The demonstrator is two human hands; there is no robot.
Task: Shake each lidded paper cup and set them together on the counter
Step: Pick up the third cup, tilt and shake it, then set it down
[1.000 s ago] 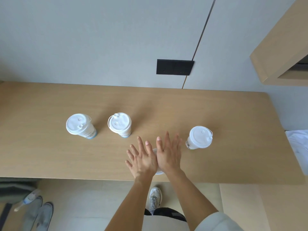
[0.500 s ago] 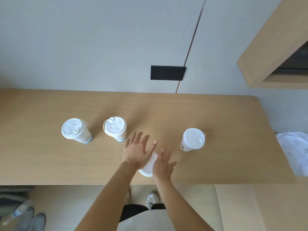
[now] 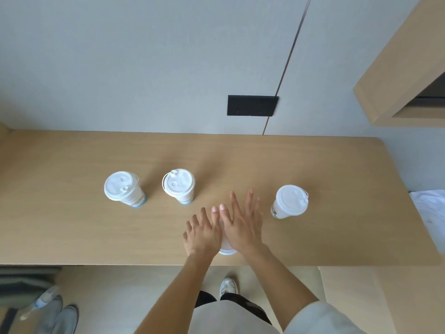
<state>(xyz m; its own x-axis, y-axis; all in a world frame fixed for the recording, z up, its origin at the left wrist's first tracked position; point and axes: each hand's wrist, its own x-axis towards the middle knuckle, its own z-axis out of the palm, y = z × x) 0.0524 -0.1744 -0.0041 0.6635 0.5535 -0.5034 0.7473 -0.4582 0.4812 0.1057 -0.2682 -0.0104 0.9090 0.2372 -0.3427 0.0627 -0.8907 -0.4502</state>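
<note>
Cup pressed between two flat palms above the counter's near edge

The left hand (image 3: pixel 202 233) and right hand (image 3: pixel 243 225), fingers straight, sandwich a lidded cup (image 3: pixel 226 249); probably light and crushable, so it is best held at the sides, not the lid.

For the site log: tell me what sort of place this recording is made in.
Probably an indoor room such as an office pantry or a hotel room, though that is uncertain. A long wooden counter runs along a plain grey panelled wall with a black outlet plate, and lidded paper cups stand on it.
</note>
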